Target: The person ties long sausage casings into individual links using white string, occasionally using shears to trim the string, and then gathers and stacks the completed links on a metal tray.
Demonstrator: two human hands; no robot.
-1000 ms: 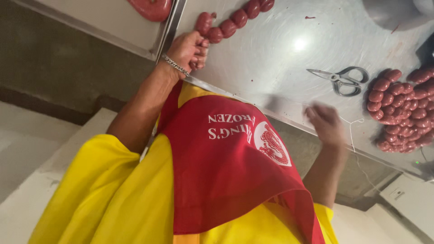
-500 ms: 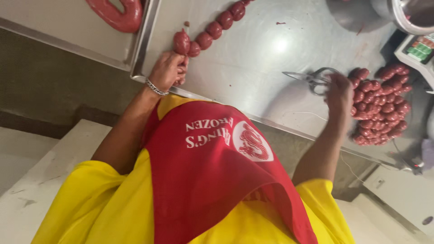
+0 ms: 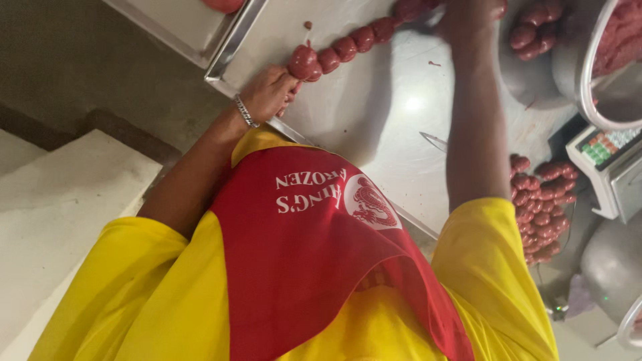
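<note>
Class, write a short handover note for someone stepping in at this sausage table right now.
Left hand: closed on the near end of the sausage chain.
Right hand: at the chain's far end, by the picture's top edge; grip unclear.
The chain lies in one piece across the steel table; a blade tip shows beside the right forearm.
Done: a pile of links at the right.
Left: the chain is uncut.
</note>
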